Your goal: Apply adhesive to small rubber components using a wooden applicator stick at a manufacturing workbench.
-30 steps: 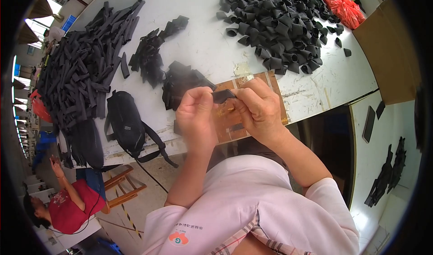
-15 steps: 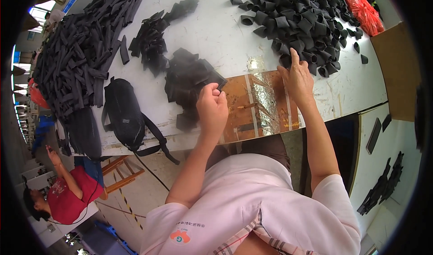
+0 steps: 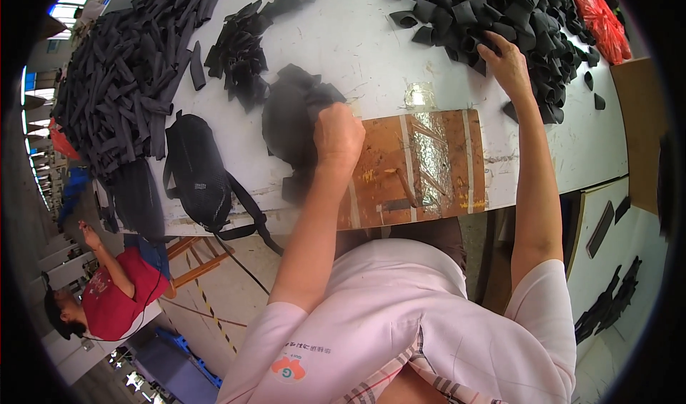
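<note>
My left hand (image 3: 339, 136) is closed at the right edge of a heap of flattened black fabric pieces (image 3: 289, 118). A dark fabric piece (image 3: 325, 95) shows at its fingers; their tips are hidden. Farther right, my right hand (image 3: 509, 68) reaches into a large pile of short black fabric tubes (image 3: 529, 18). Its thumb and forefinger close on one tube (image 3: 473, 50) at the near left side of that pile. Between my forearms lies a brown board (image 3: 382, 150) with strips of clear tape across it and a thin stick-like piece on top.
A black zipped pouch (image 3: 199, 168) with a strap lies left of my left arm. Long black strips (image 3: 121, 82) are piled beyond it. Another stack of flat pieces (image 3: 239, 53) lies farther back. A red plastic bag (image 3: 602, 25) sits far right. A person in red (image 3: 121, 297) sits at left.
My right hand has moved farther away and right, from the pile's near edge into the tubes. My left hand has turned and closed more over the flat heap. The view has shifted slightly.
</note>
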Tool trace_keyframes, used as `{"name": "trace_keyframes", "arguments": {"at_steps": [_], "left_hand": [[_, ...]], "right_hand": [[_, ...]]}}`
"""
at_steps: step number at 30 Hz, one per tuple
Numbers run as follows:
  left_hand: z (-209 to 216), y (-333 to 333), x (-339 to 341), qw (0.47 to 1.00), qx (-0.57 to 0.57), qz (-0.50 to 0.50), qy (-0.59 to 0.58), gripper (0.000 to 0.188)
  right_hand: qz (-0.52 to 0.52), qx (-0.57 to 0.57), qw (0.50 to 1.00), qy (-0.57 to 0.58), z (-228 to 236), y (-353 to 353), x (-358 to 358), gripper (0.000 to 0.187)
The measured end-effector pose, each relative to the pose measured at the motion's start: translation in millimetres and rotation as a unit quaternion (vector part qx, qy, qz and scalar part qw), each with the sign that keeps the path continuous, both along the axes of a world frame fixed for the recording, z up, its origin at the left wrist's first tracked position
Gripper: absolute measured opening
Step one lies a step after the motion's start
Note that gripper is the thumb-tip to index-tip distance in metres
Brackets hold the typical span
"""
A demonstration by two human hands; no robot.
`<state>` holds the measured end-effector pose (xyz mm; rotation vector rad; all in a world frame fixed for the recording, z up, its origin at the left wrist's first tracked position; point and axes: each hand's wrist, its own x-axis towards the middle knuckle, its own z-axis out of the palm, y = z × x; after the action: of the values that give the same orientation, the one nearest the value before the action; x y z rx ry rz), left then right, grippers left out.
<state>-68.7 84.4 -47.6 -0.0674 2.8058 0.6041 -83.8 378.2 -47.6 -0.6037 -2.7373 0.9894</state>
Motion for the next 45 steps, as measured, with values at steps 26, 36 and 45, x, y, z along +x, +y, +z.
{"name": "trace_keyframes", "arguments": {"at_steps": [26, 36, 45], "left_hand": [[58.3, -50.0, 132.4, 0.616, 0.736, 0.083, -0.268, 0.018], [62.1, -54.9, 131.3, 0.688, 0.67, 0.056, -0.275, 0.012], [54.0, -38.9, 142.4, 0.843, 0.535, 0.019, -0.062, 0.008]], "right_hand": [[0.086, -0.749, 0.655, -0.048, 39.1, -181.6, 172.1, 0.011], [0.123, -0.69, 0.706, -0.097, 48.8, -180.2, 175.6, 0.014], [0.16, -0.206, 0.953, 0.154, 56.9, -196.3, 181.8, 0.016]]}}
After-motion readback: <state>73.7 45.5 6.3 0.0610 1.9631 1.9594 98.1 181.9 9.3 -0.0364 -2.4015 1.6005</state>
